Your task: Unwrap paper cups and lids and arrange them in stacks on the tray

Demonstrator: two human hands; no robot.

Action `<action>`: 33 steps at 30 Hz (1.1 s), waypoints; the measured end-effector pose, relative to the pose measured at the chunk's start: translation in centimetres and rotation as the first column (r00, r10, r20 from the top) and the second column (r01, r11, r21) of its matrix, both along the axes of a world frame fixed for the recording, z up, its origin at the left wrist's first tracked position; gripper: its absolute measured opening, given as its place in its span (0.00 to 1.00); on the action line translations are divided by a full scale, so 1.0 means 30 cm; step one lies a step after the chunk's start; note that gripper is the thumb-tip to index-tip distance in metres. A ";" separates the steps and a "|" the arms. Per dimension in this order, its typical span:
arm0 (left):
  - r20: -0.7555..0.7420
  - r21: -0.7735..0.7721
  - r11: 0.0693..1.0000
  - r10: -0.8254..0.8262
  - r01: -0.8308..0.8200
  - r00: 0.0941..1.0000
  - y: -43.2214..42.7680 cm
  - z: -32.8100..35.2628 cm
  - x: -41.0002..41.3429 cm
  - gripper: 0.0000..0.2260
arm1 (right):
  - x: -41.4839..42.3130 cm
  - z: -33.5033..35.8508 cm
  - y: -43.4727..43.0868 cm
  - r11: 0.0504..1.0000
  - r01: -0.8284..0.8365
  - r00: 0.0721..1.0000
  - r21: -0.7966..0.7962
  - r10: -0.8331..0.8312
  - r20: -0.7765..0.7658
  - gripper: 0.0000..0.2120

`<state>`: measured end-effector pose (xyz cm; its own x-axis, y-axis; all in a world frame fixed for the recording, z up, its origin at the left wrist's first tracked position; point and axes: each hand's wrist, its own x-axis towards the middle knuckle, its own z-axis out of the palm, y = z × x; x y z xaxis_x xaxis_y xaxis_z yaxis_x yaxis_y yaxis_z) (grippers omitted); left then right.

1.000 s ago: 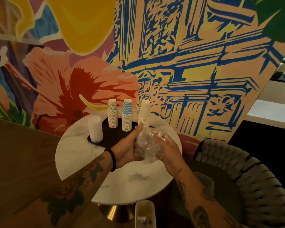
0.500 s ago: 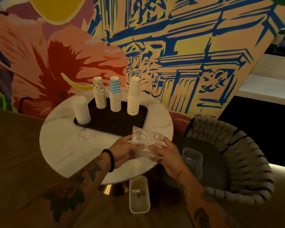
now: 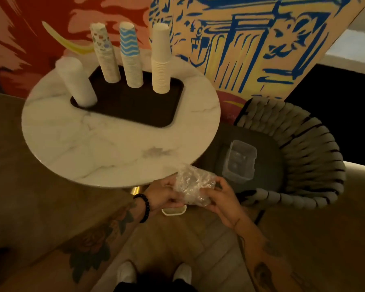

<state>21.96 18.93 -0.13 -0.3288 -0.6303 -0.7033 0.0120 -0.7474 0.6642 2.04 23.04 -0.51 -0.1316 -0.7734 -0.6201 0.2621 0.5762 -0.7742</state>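
Observe left hand [image 3: 162,193] and right hand [image 3: 221,199] pinching the crumpled plastic wrap [image 3: 193,184] with curled fingers, just off the surface [image 3: 93,148] edge at 5 o'clock. Locate four upright stacks [image 3: 161,60] on the tray [image 3: 135,106] toward the surface's 12 o'clock side. Treat the wrap as apparently empty waste: compress into a tight ball, move toward the clear container [image 3: 240,159] at 2 o'clock from the hands, and avoid sweeping over the tall stacks, probably easy to topple.

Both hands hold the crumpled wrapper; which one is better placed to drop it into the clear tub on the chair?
Right, probably. The right hand pinches the wrapper on the side nearest the clear tub; the left hand is farther.
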 end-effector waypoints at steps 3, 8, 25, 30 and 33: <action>0.049 0.061 0.997 0.033 -0.036 0.998 0.032 -0.098 0.007 0.20 | 0.016 -0.097 0.037 0.998 0.007 0.999 0.057 -0.005 -0.042 0.23; 0.155 0.103 0.986 0.116 -0.133 0.981 0.070 -0.304 0.016 0.19 | 0.055 -0.322 0.058 0.999 0.004 0.985 0.047 0.004 -0.171 0.27; 0.459 -0.075 0.971 -0.170 0.228 0.872 -0.166 -1.278 0.093 0.22 | 0.161 -1.347 -0.119 0.984 -0.114 0.933 0.139 0.155 -0.326 0.16; 0.605 -0.160 0.904 -0.228 0.397 0.763 -0.242 -1.463 0.088 0.25 | 0.189 -1.617 -0.217 0.963 -0.172 0.908 0.206 0.236 -0.345 0.20; 0.683 -0.184 0.864 -0.231 0.469 0.693 -0.270 -1.563 0.087 0.25 | 0.183 -1.861 -0.276 0.943 -0.232 0.875 0.238 0.309 -0.373 0.29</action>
<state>24.56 10.84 -47.01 -0.1387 -0.7831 -0.6062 -0.7058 -0.3512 0.6152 7.52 14.76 -56.35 -0.1996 -0.6949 -0.6908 -0.2340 0.7184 -0.6551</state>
